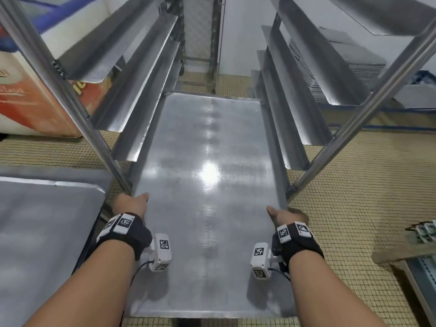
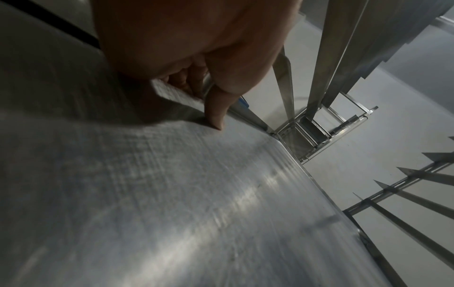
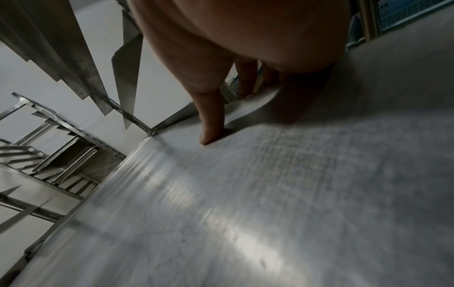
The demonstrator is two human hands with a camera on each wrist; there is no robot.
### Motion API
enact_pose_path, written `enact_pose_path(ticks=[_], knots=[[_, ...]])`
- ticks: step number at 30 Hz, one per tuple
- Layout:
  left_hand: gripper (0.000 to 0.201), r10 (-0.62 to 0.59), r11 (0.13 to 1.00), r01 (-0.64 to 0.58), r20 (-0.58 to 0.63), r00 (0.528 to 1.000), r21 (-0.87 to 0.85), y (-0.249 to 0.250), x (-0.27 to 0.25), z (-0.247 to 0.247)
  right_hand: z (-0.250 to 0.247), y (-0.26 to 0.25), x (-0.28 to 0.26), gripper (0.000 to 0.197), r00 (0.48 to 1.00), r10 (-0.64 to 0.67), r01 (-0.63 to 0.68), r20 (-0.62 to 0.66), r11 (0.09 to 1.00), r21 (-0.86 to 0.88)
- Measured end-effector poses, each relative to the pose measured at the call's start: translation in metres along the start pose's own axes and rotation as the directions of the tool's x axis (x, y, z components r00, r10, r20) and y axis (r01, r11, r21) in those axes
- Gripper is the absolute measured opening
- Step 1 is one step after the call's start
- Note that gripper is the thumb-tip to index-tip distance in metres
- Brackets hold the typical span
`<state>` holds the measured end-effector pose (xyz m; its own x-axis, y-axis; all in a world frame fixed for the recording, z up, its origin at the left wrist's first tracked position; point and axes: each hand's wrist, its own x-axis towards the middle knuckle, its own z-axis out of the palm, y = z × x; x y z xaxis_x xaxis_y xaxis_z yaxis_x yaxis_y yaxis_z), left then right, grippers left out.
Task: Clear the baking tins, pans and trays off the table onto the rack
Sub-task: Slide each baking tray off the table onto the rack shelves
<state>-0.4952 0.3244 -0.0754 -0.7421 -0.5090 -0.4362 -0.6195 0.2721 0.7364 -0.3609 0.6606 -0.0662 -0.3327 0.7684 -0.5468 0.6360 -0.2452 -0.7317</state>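
Observation:
A large flat metal baking tray (image 1: pixel 207 190) lies lengthwise between the side rails of a steel rack (image 1: pixel 141 95), its far end deep inside and its near end sticking out toward me. My left hand (image 1: pixel 132 205) grips the tray's left edge, thumb on top and fingers curled under, as the left wrist view shows at the thumb (image 2: pixel 217 108) on the tray (image 2: pixel 196 203). My right hand (image 1: pixel 286 217) grips the right edge the same way, thumb (image 3: pixel 211 124) pressed on the tray (image 3: pixel 270 203).
Angled rack rails (image 1: pixel 304 86) stand in tiers above the tray on both sides. Another metal tray (image 1: pixel 44 232) lies on a table at the left. A stack of trays (image 1: pixel 339 67) sits at the back right. The floor (image 1: pixel 354 208) has small yellow tiles.

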Motion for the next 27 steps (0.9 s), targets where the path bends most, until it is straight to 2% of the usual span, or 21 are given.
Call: enact_pose_path(ticks=[6,10,15,19,21,23,25,27], knots=[[0.061,-0.005,1.000,0.005,0.024,1.000,0.020,0.017,0.015,0.011,0.021,-0.021,0.017,0.042,0.999,0.018,-0.022,-0.051,0.997,-0.073],[0.055,-0.007,0.992,0.002,0.039,0.999,0.125,0.026,0.015,0.014,0.028,-0.029,0.022,0.058,0.999,-0.003,-0.004,-0.047,0.986,-0.165],[0.053,0.022,0.970,-0.046,0.106,0.994,0.239,0.035,0.009,0.009,0.026,-0.033,0.022,0.044,0.998,-0.051,0.039,-0.036,0.964,-0.262],[0.031,0.108,0.899,-0.151,0.127,0.986,0.411,0.033,0.007,0.002,0.024,-0.032,0.012,0.048,0.996,-0.087,0.089,0.023,0.921,-0.380],[0.035,0.135,0.830,-0.200,0.161,0.978,0.520,0.031,-0.002,-0.005,0.021,-0.026,0.004,0.056,0.991,-0.116,0.132,0.063,0.883,-0.450],[0.052,0.159,0.743,-0.280,0.246,0.956,0.608,0.024,-0.011,-0.010,0.018,-0.018,-0.007,0.059,0.982,-0.160,0.190,0.104,0.817,-0.545],[0.075,0.184,0.650,-0.365,0.328,0.927,0.666,0.014,-0.019,-0.016,0.015,-0.008,-0.017,0.073,0.964,-0.210,0.264,0.162,0.694,-0.670],[0.086,0.195,0.561,-0.445,0.410,0.891,0.698,0.000,-0.031,-0.022,0.013,0.003,-0.029,0.084,0.938,-0.252,0.341,0.238,0.556,-0.758]])
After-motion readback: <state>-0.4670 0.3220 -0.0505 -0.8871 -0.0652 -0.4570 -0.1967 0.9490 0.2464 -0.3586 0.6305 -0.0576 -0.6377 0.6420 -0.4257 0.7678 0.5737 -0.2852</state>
